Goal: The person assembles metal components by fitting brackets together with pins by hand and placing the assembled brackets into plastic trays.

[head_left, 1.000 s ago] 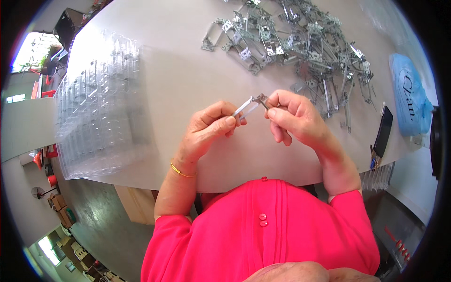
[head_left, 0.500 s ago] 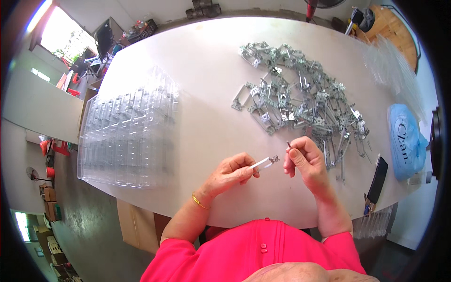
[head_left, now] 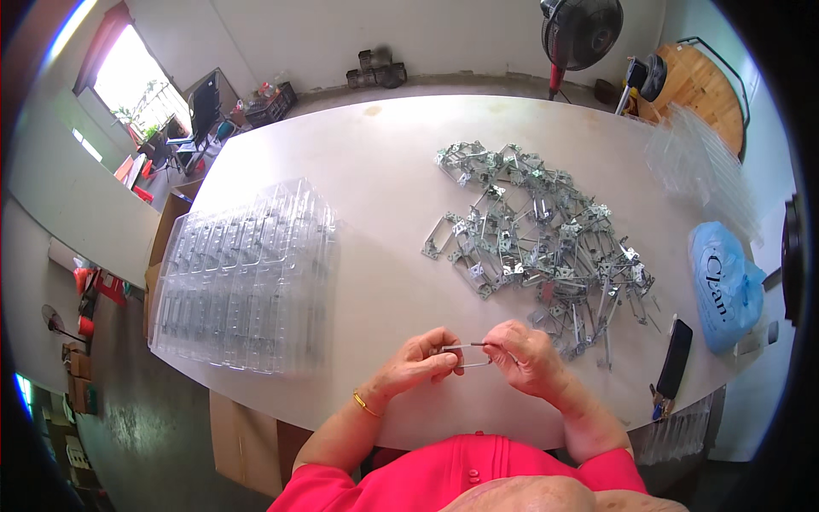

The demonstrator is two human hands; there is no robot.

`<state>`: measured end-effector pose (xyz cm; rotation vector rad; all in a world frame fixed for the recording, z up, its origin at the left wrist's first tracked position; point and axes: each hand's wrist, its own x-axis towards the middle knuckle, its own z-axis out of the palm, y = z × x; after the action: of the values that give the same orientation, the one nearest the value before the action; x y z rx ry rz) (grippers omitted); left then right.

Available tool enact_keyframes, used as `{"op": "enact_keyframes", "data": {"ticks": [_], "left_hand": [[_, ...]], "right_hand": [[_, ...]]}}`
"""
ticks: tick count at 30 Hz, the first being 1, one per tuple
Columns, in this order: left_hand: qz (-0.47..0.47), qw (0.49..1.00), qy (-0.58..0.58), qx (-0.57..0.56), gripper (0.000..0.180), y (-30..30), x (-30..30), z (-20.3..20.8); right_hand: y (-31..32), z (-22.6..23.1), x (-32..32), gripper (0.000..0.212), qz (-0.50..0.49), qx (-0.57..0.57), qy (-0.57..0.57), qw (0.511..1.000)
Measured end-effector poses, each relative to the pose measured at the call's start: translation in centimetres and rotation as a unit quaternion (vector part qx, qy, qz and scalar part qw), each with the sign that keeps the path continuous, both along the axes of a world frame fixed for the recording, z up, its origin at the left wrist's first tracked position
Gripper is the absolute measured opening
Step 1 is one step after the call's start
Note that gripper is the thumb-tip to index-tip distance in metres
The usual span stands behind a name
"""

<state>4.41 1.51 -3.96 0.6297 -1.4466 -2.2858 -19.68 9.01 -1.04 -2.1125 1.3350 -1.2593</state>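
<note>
Over the near part of the table, my left hand (head_left: 420, 365) pinches one end of a small metal bracket with two thin parallel rods (head_left: 476, 364). My right hand (head_left: 522, 358) is closed at the other end of the same bracket, its fingertips touching the upper rod. A short dark piece shows by the right fingertips; how it sits against the rod is too small to tell. Beyond my hands, slightly right, lies a loose heap of similar silvery metal brackets (head_left: 546, 243). To the left of my hands rests a stack of clear plastic trays (head_left: 243, 282) with moulded compartments.
The white table (head_left: 384, 171) has a curved far edge. At its right are a blue plastic bag (head_left: 723, 286), a black phone-like slab (head_left: 676, 358), pliers-like tools (head_left: 659, 403) and clear plastic sheets (head_left: 695, 171). A fan (head_left: 582, 34) stands beyond the table.
My hands have come together, the right moving left onto the bracket's end with the dark piece. The bracket is now held between both hands. The view has tilted upward.
</note>
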Motion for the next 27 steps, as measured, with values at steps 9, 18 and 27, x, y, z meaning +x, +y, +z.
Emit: {"op": "enact_keyframes", "data": {"ticks": [9, 18, 27], "left_hand": [[0.032, 0.977, 0.181, 0.112, 0.058, -1.0, -0.6, 0.1], [0.012, 0.978, 0.174, 0.111, 0.056, -0.8, -1.1, 0.0], [0.025, 0.979, 0.182, 0.089, 0.056, -0.6, -1.0, -1.0]], "right_hand": [[0.6, -0.9, 0.9, 0.007, -0.017, 0.221, -0.261, 0.939], [0.4, -0.9, 1.7, 0.013, -0.012, 0.265, -0.413, 0.871], [1.3, -1.2, 2.9, 0.012, 0.051, 0.319, -0.430, 0.843]]}}
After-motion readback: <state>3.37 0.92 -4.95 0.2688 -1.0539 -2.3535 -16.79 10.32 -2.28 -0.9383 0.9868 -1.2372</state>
